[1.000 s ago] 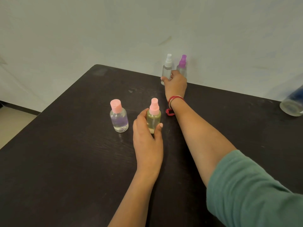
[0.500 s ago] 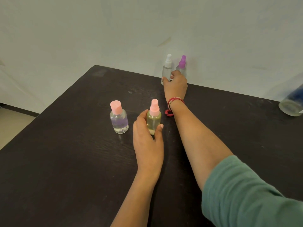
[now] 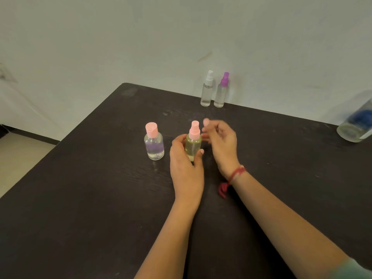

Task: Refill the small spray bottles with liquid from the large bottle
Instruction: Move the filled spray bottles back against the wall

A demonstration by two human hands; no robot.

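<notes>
My left hand (image 3: 186, 168) grips a small yellowish spray bottle (image 3: 193, 144) with a pink sprayer, standing near the middle of the dark table (image 3: 80, 208). My right hand (image 3: 220, 141) hovers just right of its pink top, fingers loosely curled and blurred, holding nothing. To the left stands a short clear bottle (image 3: 154, 143) with a pink cap and purple label. At the far edge by the wall stand a white-topped spray bottle (image 3: 207, 89) and a purple-topped spray bottle (image 3: 221, 91), side by side. The large bottle (image 3: 357, 125) with a blue label is at the right edge.
A pale wall rises directly behind the table's far edge. The table's left edge drops to a light floor (image 3: 18, 156). A red thread bracelet (image 3: 234, 175) hangs from my right wrist.
My right hand has let go of the white-topped bottle at the back and drawn back to beside the yellowish bottle. My left hand keeps its grip on that bottle.
</notes>
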